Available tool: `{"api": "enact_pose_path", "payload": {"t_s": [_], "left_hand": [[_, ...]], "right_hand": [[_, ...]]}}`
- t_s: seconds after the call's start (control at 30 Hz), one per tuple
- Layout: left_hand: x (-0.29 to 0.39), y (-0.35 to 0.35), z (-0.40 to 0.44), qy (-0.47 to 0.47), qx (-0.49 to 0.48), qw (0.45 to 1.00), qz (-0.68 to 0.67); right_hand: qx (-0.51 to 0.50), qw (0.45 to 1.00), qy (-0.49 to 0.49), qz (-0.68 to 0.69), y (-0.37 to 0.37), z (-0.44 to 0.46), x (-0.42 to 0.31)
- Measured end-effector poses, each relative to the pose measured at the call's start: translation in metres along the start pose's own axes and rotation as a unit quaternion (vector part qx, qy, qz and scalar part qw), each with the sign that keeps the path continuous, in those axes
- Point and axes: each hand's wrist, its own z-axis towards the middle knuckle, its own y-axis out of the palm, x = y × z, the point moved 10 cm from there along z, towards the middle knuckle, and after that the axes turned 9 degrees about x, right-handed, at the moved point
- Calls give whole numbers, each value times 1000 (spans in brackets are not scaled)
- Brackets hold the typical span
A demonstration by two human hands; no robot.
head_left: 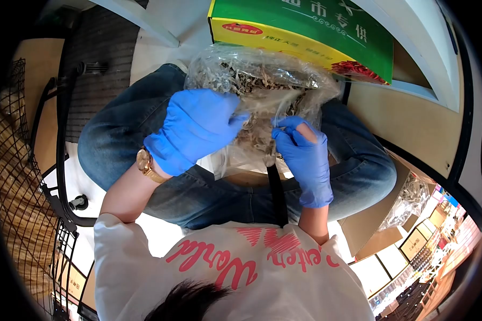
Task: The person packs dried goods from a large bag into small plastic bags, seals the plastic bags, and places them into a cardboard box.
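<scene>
My left hand [198, 120], in a blue glove with a gold watch at the wrist, is closed above the left side of a small clear plastic bag [260, 115]. Whatever its curled fingers hold is hidden. My right hand [305, 160], gloved in blue with bare skin showing through a gap, pinches the right edge of that small bag near its opening. Behind and beneath them, a large clear plastic bag [211, 67] lies open between my legs, full of brown, shrivelled dried pieces [251, 80]. A dark strap-like strip [276, 192] runs from under the small bag towards my body.
A green and yellow carton [300, 43] stands just beyond the large bag. White furniture legs [431, 48] rise at the right. A black wire-mesh cart [29, 176] is at the left. An open cardboard box [377, 214] with clear plastic [409, 200] sits at the lower right.
</scene>
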Motion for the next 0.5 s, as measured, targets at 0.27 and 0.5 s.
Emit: {"api": "enact_pose_path", "payload": {"t_s": [0.27,0.5], "left_hand": [[2,10,-1,47,-50,997,-32],[0,6,4,-13,-34,995,-94]], "right_hand": [[34,997,-51,-50,-11,2,-14],[149,987,-54,-13,-49,10,-23]]}}
